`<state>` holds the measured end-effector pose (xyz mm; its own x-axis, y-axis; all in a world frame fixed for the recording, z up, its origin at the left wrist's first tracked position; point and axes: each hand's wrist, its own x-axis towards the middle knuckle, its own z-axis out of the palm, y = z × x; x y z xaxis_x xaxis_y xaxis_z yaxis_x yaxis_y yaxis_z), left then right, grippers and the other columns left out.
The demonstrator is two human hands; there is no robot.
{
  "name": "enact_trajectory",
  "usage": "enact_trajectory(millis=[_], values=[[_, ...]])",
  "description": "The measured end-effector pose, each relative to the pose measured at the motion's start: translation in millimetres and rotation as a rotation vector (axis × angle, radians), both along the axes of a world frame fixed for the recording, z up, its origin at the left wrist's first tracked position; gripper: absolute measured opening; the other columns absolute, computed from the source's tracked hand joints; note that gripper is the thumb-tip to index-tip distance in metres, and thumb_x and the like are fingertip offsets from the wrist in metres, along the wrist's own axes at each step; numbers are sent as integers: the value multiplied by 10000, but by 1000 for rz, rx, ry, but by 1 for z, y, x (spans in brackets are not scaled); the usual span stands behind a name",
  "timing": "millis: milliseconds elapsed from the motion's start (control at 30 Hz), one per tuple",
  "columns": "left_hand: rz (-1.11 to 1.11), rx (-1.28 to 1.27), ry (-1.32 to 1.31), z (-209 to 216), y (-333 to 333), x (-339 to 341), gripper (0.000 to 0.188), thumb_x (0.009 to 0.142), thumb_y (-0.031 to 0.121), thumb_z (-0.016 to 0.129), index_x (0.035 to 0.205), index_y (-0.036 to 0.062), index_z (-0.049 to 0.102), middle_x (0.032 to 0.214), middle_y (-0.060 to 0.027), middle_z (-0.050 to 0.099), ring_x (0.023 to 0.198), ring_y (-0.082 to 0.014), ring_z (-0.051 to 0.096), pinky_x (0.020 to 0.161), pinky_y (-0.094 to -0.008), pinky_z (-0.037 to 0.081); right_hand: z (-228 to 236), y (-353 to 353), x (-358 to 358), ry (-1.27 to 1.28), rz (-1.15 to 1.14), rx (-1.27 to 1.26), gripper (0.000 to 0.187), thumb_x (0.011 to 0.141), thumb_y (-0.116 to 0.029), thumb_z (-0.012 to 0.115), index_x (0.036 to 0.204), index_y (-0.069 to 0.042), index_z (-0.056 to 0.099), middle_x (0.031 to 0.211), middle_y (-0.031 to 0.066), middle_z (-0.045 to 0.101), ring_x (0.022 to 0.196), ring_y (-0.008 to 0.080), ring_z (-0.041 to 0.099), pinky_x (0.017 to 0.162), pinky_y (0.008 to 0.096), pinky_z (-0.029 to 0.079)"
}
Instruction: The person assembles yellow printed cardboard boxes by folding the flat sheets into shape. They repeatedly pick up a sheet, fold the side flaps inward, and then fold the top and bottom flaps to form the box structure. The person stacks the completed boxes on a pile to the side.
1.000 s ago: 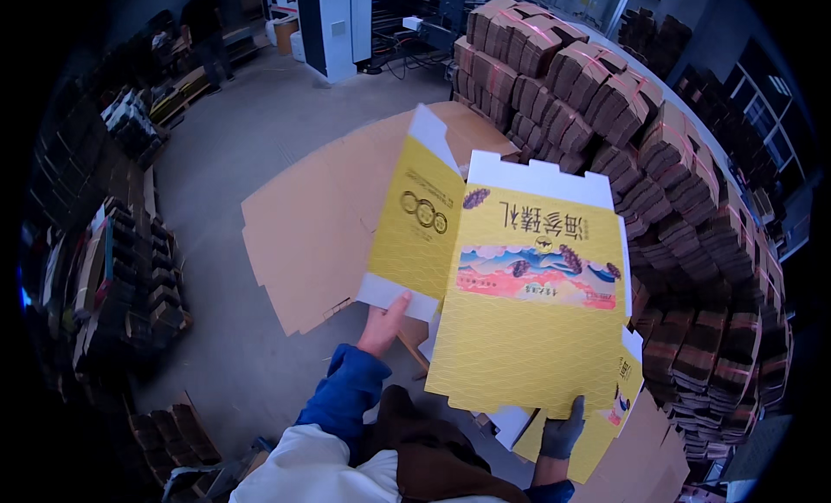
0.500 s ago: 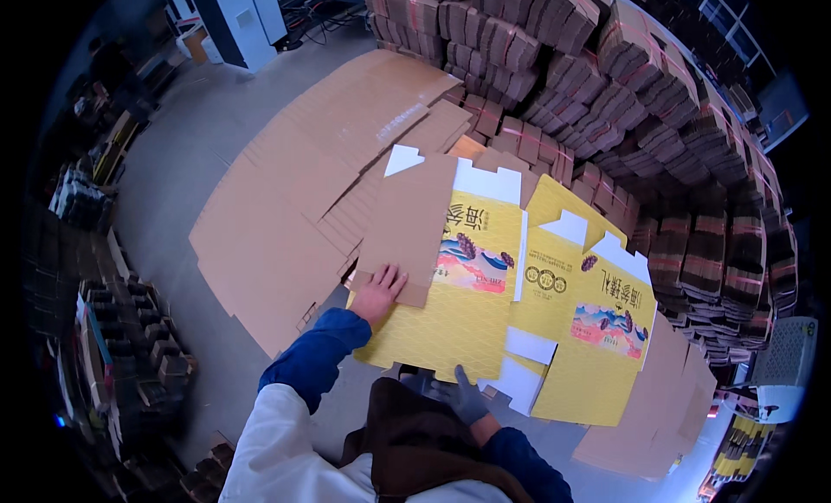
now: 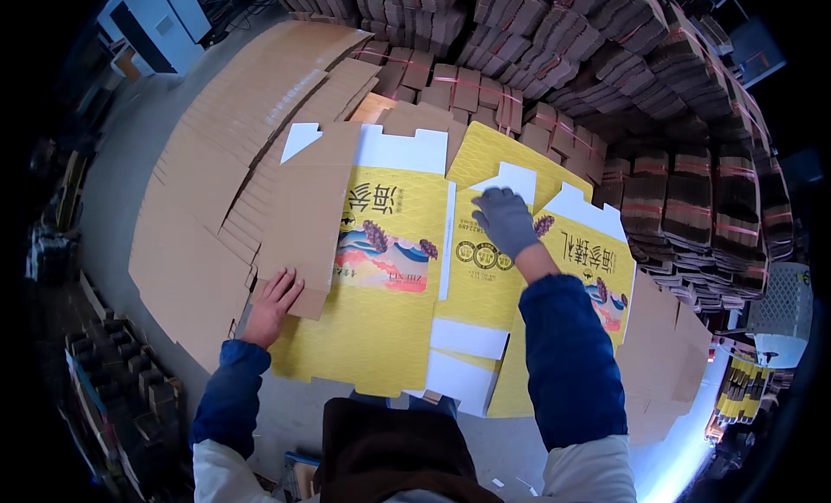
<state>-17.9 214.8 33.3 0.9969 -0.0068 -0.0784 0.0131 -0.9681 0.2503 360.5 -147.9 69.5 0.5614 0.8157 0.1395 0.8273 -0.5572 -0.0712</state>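
A flat printed yellow carton blank (image 3: 372,338) lies in front of me with a white top edge. Its plain brown flap (image 3: 307,217) is folded over on the left side. My left hand (image 3: 273,308), bare, rests on the lower corner of that flap with its fingers stretched out. My right hand (image 3: 505,221), in a grey glove, is over a second yellow blank (image 3: 485,299) with its fingers apart, near the white tab (image 3: 511,178). Whether its fingertips touch the cardboard I cannot tell. A further yellow blank (image 3: 554,347) lies at the right, partly behind my right forearm.
Large brown cardboard sheets (image 3: 199,209) spread under the blanks at the left, with another brown sheet (image 3: 666,356) at the right. Strapped stacks of folded cardboard (image 3: 684,191) rise behind and to the right. A white cabinet (image 3: 160,22) stands far left.
My right hand has moved from the near edge of the front blank up and right over the second one. My left hand stays on the brown flap. The view has shifted.
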Motion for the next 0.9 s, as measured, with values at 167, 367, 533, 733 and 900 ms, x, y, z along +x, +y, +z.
enact_trajectory(millis=[167,367,533,733,900], values=[[-110,171,78,-4,10,-3,526,918,92,494,1442,138,521,1549,-132,437,1458,-342,363,1208,-504,263,-34,37,67,107,48,-236,376,881,-443,681,1104,-142,711,1066,90,636,1060,285,583,869,434,454],[-88,248,108,-25,11,17,509,930,102,510,1433,172,527,1566,-126,413,1470,-350,340,1216,-505,245,-38,21,103,279,85,-367,473,915,-568,600,1018,-116,693,1016,117,684,977,304,637,890,423,453],[-36,246,114,-37,10,12,494,931,99,517,1417,179,544,1574,-137,396,1479,-360,321,1225,-505,233,-19,3,109,395,45,-328,549,924,-649,518,959,-126,684,908,128,722,875,344,671,812,463,487],[6,243,207,-21,6,15,521,898,60,559,1414,131,534,1566,-134,407,1481,-353,317,1229,-488,224,35,-94,141,389,-49,-171,489,901,-594,623,815,-116,679,680,101,671,624,282,671,633,406,508],[1,54,293,59,-55,41,840,800,405,770,1508,134,407,1575,-167,370,1485,-387,299,1182,-627,197,48,-78,129,390,40,-86,481,875,-572,653,791,-98,634,640,115,622,619,300,637,610,423,471]])
